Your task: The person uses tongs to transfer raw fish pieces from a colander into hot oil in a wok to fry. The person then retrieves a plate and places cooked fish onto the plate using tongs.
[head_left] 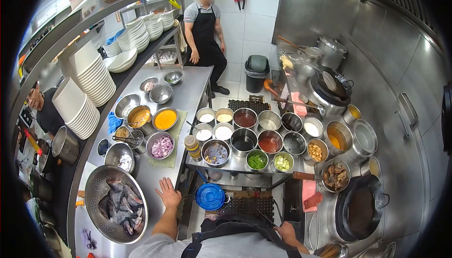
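Observation:
My left hand point(168, 193) rests flat on the steel table point(157, 175), fingers spread, holding nothing. Beside it stands a large steel colander point(95, 218) with dark-skinned fish pieces point(120, 206) in it. A bowl of sliced red onion point(160, 145) lies farther along the same table. Low on the right, my right hand point(286, 232) is near the stove's edge with its fingers curled. A thin dark strip runs by its fingertips; whether the hand grips it is unclear. The wok point(361, 211) and a handled pan of browned pieces point(335, 175) are to its right.
Pots of sauces and powders crowd the middle stand point(221, 164), with chopped greens point(256, 161) at its front. A blue lidded container point(210, 197) sits below. A person in a black apron point(207, 27) leans by the back wall. Stacked white bowls point(92, 79) line the left shelf.

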Available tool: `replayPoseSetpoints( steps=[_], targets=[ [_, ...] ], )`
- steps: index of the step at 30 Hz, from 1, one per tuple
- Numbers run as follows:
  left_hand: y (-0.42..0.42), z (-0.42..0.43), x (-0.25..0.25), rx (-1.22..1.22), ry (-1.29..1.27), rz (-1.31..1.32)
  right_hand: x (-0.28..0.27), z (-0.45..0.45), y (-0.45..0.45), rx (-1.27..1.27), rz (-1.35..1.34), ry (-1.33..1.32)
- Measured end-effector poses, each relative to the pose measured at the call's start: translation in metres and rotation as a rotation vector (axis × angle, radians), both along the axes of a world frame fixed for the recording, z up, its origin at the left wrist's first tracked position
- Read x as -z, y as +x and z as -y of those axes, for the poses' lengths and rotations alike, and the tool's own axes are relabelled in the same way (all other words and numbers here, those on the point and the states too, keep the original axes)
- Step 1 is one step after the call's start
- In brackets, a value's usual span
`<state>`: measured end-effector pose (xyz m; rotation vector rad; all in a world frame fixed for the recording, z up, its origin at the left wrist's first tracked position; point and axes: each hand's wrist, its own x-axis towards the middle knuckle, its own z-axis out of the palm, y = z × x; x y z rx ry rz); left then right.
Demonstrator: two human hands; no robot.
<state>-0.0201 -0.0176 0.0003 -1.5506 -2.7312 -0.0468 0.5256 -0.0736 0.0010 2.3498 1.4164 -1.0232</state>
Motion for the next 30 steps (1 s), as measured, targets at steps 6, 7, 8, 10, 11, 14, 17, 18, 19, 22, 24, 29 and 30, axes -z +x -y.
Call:
replayPoseSetpoints(
  steps=[6, 7, 8, 10, 11, 14, 17, 18, 19, 22, 24, 29, 30],
  targets=[
    [-0.001, -0.001, 0.003, 0.006, 0.021, -0.012, 0.014, 0.003, 0.004, -0.035, 0.01, 0.056],
    [0.0, 0.0, 0.002, 0.013, 0.042, -0.02, 0.016, 0.003, 0.004, -0.019, 0.001, 0.056],
    [0.002, 0.001, 0.001, 0.004, 0.039, -0.018, 0.017, 0.002, 0.005, -0.006, -0.008, 0.058],
    [0.003, 0.0, -0.004, -0.011, -0.005, 0.005, 0.023, -0.001, 0.007, -0.004, -0.011, 0.053],
    [0.003, 0.001, -0.004, -0.013, -0.003, -0.001, 0.024, -0.001, 0.005, 0.012, -0.017, 0.049],
    [0.002, 0.0, -0.002, 0.006, -0.006, -0.015, 0.022, 0.0, 0.005, -0.021, -0.018, 0.082],
    [0.004, 0.0, -0.002, 0.014, 0.008, 0.001, 0.004, 0.001, 0.004, 0.008, -0.018, 0.054],
    [0.004, 0.0, -0.003, 0.003, 0.006, 0.004, -0.001, 0.002, 0.004, 0.025, -0.014, 0.023],
    [0.005, -0.001, -0.005, -0.011, 0.003, 0.008, -0.005, 0.005, 0.005, 0.09, -0.039, 0.031],
    [0.006, -0.001, -0.006, -0.008, 0.0, 0.003, -0.003, 0.015, 0.013, 0.082, -0.023, 0.039],
    [0.004, -0.001, -0.001, -0.006, 0.008, -0.002, -0.003, 0.019, 0.017, 0.078, -0.014, 0.018],
    [0.005, 0.0, -0.003, -0.001, 0.011, -0.021, 0.013, 0.024, 0.03, 0.063, 0.016, -0.007],
    [0.004, 0.0, -0.001, -0.009, 0.01, -0.016, 0.013, 0.022, 0.03, 0.052, 0.011, -0.016]
  ],
)
